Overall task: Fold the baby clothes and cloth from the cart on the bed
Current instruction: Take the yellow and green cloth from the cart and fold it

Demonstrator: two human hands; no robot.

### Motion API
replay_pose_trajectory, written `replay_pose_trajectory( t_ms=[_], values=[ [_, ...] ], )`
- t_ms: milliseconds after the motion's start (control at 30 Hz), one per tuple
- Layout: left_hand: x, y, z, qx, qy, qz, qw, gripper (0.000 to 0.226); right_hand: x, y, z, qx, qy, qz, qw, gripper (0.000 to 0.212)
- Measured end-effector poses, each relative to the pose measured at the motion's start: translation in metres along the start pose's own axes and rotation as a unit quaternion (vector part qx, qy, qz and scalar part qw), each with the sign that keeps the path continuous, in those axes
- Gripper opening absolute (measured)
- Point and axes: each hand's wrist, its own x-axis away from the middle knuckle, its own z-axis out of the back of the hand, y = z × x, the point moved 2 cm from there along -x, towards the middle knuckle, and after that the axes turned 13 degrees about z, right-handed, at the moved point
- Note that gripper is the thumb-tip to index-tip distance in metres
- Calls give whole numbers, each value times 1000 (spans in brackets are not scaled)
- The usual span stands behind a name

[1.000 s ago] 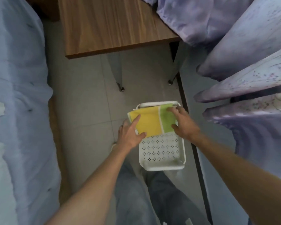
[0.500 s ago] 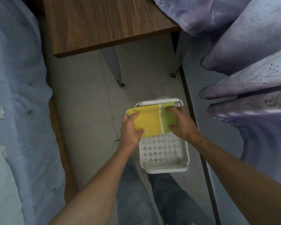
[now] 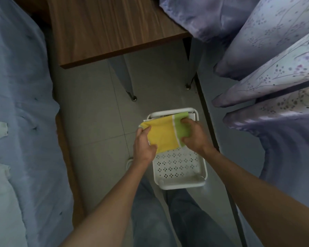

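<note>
Yellow-and-green cloth [image 3: 165, 135] sits just right of centre in the frame, over the far end of the white perforated cart tray [image 3: 178, 165], left hand [image 3: 144, 145] curled round its yellow edge, right hand [image 3: 194, 137] pinching the green end between fingers and thumb, bed [image 3: 21, 104] along the left.

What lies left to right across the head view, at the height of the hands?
bed → floor → left hand → cloth → right hand → curtain
</note>
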Motion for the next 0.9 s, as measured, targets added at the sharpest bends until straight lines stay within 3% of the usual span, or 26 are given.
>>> replay_pose_trajectory(
  t_ms=[133, 467, 667, 900],
  values=[
    [9, 1, 8, -9, 3, -13, 1000, 87, 9, 0, 1, -39, 14, 7, 999, 79],
    [58, 7, 44, 2, 20, -23, 1000, 88, 52, -53, 16, -4, 11, 17, 1000, 71],
    [99, 13, 100, 0, 53, -47, 998, 89, 84, -110, 29, 2, 23, 65, 998, 75],
    [156, 18, 195, 28, 128, -94, 987, 89, 118, -228, 44, 44, 37, 122, 991, 70]
  ],
)
